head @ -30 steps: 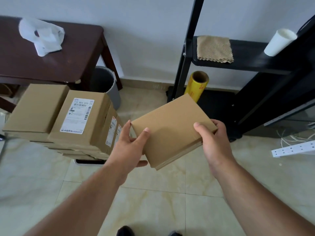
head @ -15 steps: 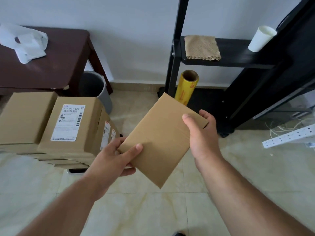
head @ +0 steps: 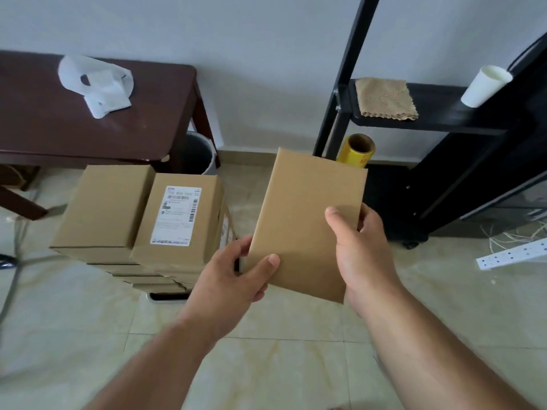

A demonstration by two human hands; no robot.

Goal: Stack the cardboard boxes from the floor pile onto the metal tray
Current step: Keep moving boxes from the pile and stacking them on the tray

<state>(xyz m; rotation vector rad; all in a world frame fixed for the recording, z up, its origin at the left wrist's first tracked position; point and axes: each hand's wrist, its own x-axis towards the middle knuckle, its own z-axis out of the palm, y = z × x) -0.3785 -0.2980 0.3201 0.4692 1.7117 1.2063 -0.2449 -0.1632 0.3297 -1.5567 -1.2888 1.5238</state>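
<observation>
**Back room doubles as packing area**

A plain room with a painted white wall (head: 266,54) and glossy beige floor tiles (head: 281,374) serves as a small storeroom or packing corner, apparently in an office or home. Plain cardboard boxes (head: 142,220), one bearing a printed shipping label (head: 177,216), stand stacked on the floor beside a dark wooden table (head: 88,122) that carries a white plastic bag (head: 97,84). A grey waste bin (head: 198,155) stands under the table's end. A black metal shelving unit (head: 444,119) holds a folded tan cloth (head: 384,97) and a paper cup (head: 485,85); a yellow roll of wrapping film (head: 356,150) leans at its foot. A white power strip (head: 512,257) and loose cables (head: 509,232) lie on the tiles.
</observation>
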